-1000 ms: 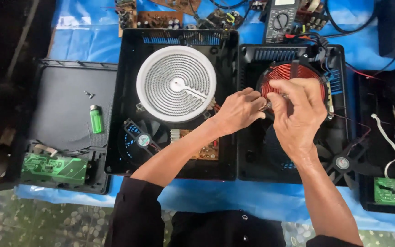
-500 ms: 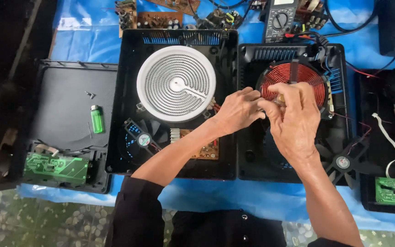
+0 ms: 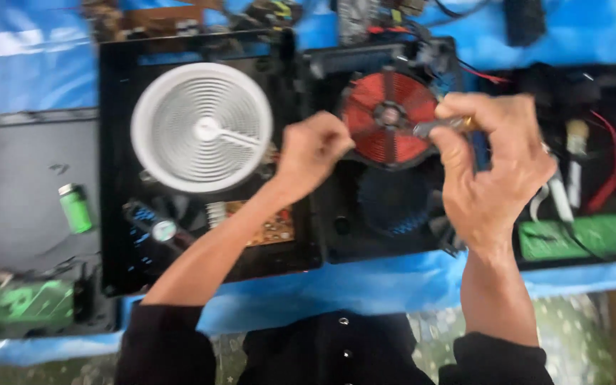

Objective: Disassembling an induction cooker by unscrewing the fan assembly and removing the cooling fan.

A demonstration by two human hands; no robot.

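Two opened black cooker housings lie side by side on a blue sheet. The left one holds a white spiral heating plate (image 3: 202, 127); the right one holds a red copper coil (image 3: 388, 117). My left hand (image 3: 312, 151) is closed in a fist at the coil's left edge; whether it holds anything is hidden. My right hand (image 3: 492, 165) grips a slim metal tool with a yellowish handle (image 3: 442, 127), its tip pointing left over the coil's right side. The picture is blurred by motion.
A small green bottle (image 3: 75, 208) lies on a flat black panel at the left. Green circuit boards sit at the lower left (image 3: 16, 301) and lower right (image 3: 582, 237). A fan (image 3: 161, 229) sits below the white plate. Wires and parts crowd the far edge.
My hands have separated: the right one has drawn off to the right with the tool, the left stays by the coil. The camera has moved closer and shifted.
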